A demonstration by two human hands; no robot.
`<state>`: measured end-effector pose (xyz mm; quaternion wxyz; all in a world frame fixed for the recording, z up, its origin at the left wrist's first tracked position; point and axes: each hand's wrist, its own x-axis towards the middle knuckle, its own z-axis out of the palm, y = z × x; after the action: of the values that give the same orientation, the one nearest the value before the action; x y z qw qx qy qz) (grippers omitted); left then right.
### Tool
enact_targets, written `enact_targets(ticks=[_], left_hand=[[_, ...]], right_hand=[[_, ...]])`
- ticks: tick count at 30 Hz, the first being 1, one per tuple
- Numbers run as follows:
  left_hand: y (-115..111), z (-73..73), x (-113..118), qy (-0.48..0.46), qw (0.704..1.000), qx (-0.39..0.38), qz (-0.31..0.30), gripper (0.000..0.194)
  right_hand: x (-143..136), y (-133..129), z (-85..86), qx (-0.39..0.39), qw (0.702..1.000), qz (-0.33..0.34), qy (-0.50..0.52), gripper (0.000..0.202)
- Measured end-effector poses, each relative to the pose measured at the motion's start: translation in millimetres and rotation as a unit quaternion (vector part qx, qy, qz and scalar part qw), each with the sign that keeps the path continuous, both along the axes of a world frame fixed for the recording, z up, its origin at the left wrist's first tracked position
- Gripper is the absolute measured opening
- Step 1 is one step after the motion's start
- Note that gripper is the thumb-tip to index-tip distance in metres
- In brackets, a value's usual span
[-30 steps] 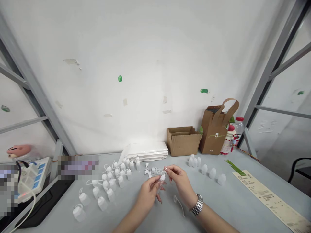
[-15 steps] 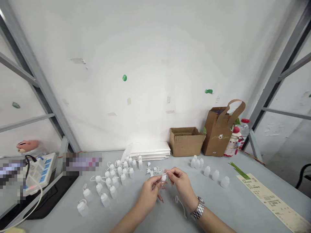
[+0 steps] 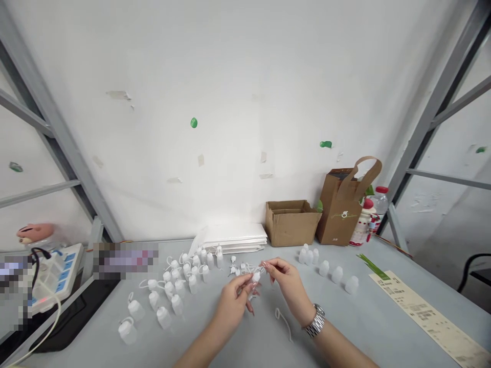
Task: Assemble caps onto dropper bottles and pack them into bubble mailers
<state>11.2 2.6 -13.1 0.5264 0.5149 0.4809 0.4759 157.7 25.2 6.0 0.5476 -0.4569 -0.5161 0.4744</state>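
My left hand point(image 3: 235, 298) is closed around a small translucent plastic bottle point(image 3: 256, 277) with a white top. Close beside it, my right hand point(image 3: 286, 276) pinches a thin white cap strap at the bottle's top; the fingers partly hide it. A loose white strap with a ring end point(image 3: 283, 323) lies on the grey table below my right hand. Behind my hands is a small heap of white caps with straps point(image 3: 241, 268). Several capped bottles point(image 3: 164, 317) with looped straps stand in rows on the left. Several bottles without straps point(image 3: 337, 275) stand on the right.
A stack of white packets point(image 3: 233, 237), an open cardboard box point(image 3: 293, 227) and a brown paper bag point(image 3: 337, 214) stand along the wall. A printed paper strip point(image 3: 418, 309) lies at right. A black tray-like slab point(image 3: 72, 319) and a power strip point(image 3: 57, 278) are at left.
My right hand has drawn slightly up and away from the bottle's top, still pinching the strap. My left hand keeps its hold. The whole view has shifted a little.
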Motion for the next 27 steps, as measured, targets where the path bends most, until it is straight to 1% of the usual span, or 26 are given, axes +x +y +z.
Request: enact_targets(ticks=[4, 9, 11, 17, 21, 22, 24, 26, 27], left_hand=[[-2, 0.2, 2, 0.005, 1.0, -0.001, -0.002, 0.052], [-2, -0.6, 1, 0.013, 1.0, 0.002, -0.013, 0.054], [-2, -1.2, 0, 0.015, 1.0, 0.006, -0.013, 0.054], [-1, -3.0, 1, 0.022, 1.0, 0.016, -0.003, 0.048], [-3, -3.6, 3, 0.019, 0.999, 0.045, -0.01, 0.047], [-4, -3.0, 3, 0.031, 0.998, 0.059, -0.009, 0.044], [-7, -0.8, 2, 0.086, 0.991, 0.103, 0.007, 0.036], [-11, 1.7, 1, 0.173, 0.97, 0.168, 0.03, 0.03], [-14, 2.5, 0, 0.224, 0.952, 0.205, 0.038, 0.028]], right_hand=[[-2, -1, -2.0, 0.012, 1.0, -0.009, -0.022, 0.037], [-2, -3, -4.1, 0.067, 0.994, -0.028, -0.081, 0.037], [-2, -4, -4.4, 0.075, 0.993, -0.026, -0.092, 0.036], [-1, -1, -5.0, 0.057, 0.994, 0.011, -0.088, 0.039], [4, 3, -2.6, 0.094, 0.989, 0.001, -0.117, 0.039], [6, 4, 0.1, 0.112, 0.986, -0.009, -0.124, 0.038], [9, 7, 9.4, 0.15, 0.979, -0.036, -0.134, 0.034], [7, 11, 23.1, 0.184, 0.97, -0.056, -0.147, 0.031], [4, 14, 30.7, 0.197, 0.966, -0.058, -0.155, 0.03]])
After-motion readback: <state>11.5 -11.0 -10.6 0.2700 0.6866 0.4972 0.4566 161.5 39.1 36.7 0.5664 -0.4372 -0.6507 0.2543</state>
